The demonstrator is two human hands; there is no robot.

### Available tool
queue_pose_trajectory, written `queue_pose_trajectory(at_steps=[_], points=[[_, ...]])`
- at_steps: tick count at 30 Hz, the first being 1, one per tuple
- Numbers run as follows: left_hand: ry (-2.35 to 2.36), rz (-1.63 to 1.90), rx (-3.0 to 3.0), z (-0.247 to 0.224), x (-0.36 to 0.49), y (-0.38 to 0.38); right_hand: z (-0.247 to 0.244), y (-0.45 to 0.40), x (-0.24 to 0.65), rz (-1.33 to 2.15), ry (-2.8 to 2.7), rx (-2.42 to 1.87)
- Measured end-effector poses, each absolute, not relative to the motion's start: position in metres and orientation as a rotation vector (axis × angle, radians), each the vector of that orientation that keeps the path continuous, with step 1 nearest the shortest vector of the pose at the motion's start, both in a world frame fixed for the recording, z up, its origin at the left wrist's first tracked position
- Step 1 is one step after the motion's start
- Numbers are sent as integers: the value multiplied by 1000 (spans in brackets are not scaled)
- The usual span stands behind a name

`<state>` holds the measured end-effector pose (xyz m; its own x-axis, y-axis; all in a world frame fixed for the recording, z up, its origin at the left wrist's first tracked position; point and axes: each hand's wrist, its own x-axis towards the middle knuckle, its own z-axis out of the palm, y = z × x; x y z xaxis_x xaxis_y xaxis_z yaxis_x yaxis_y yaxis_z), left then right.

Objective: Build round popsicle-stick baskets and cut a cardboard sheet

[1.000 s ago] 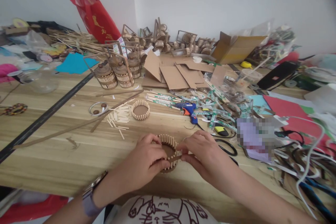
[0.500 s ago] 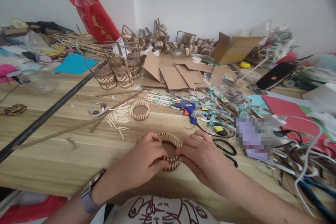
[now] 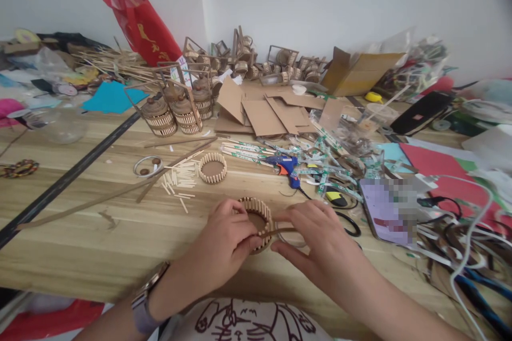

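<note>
In front of me stands a small round basket with a brown cardboard base and a wall of short upright sticks. My left hand closes on its near left side, fingertips at the rim. A thin brown paper strip runs from those fingertips along the basket's near right side toward my other hand. To the right, my right hand has thumb and forefinger apart around the strip's free part. A white ring lies under that hand, partly hidden. A second stick basket stands farther back.
Loose short sticks lie left of the second basket. A blue glue gun rests among plastic wrappers. Black-handled scissors and a phone are at right. Cardboard pieces and finished lidded baskets stand behind.
My right hand has moved slightly right, off the basket's rim, and its fingers have parted. The brown strip now shows between the hands. The left hand stays at the basket.
</note>
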<state>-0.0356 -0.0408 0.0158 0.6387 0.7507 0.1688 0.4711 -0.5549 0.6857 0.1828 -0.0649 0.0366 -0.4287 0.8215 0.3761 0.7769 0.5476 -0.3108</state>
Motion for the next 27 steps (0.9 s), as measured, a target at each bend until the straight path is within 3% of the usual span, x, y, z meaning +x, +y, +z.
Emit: queue_pose_trajectory(at_steps=[4, 10, 27], points=[[973, 555, 2261, 14, -40, -41, 44, -60, 195, -11, -2259, -1328], [965, 532, 2257, 16, -41, -41, 41, -61, 188, 219, -2418, -1276], [792, 441, 2252, 23, -48, -37, 34, -56, 182, 389, -2502, -1208]])
